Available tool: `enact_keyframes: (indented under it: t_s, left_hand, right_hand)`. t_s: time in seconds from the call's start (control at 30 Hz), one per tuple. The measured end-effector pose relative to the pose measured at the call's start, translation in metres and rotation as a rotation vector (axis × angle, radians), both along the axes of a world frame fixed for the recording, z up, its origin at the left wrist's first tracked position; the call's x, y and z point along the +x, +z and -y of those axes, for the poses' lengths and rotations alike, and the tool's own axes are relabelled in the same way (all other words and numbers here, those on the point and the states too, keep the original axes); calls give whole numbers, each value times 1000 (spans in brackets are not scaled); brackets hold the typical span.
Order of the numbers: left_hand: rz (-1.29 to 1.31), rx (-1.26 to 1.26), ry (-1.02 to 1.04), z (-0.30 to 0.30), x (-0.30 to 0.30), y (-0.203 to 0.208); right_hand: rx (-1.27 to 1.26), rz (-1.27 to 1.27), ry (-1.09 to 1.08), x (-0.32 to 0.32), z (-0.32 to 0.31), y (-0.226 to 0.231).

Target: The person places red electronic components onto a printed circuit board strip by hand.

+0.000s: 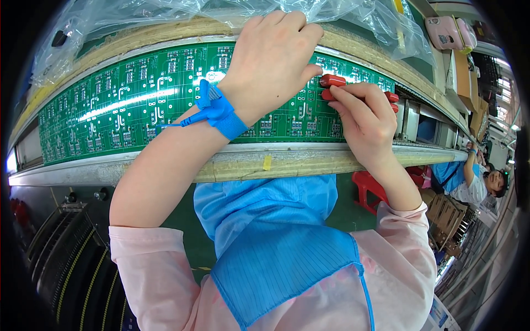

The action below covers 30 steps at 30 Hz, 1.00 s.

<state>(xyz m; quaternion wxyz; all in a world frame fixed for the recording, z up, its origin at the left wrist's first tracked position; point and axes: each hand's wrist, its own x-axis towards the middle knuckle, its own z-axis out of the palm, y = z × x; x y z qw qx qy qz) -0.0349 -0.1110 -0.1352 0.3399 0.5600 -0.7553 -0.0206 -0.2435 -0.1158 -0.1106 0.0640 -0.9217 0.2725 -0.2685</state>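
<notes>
A long green circuit board panel [182, 105] lies across the rails in front of me. My right hand [367, 121] is over its right part, thumb and forefinger pinched on a small red capacitor [328, 95] with thin leads, just above or at the board. Right beside it, another red capacitor [333, 81] is close to the fingertips. My left hand [276, 58] reaches across the board to the far rail, its back facing up. Its thumb points right, while the other fingers bend down out of sight. A blue wrist strap [223, 113] with a cord circles the left wrist.
Clear plastic bags [165, 14] lie beyond the far wooden rail [381, 49]. More red capacitors [391, 98] show right of my right hand. A near rail [232, 163] runs before my blue apron. Racks [72, 259], a red stool [369, 187] and a co-worker [477, 182] are farther off.
</notes>
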Motion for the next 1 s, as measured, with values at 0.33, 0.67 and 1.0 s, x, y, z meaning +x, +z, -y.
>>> enact_keyframes:
  t_s: [0.33,0.67,1.0]
  left_hand:
    - [-12,454,-82,-2,0,56]
    - [-56,348,-89,-3,0,37]
    - [-510,295,-145,-8,1,35]
  right_hand:
    - [14,31,-2,-1,3,-3]
    - [-169,-167,48,3,0,5]
    - [277,-65,-41,3,12,37]
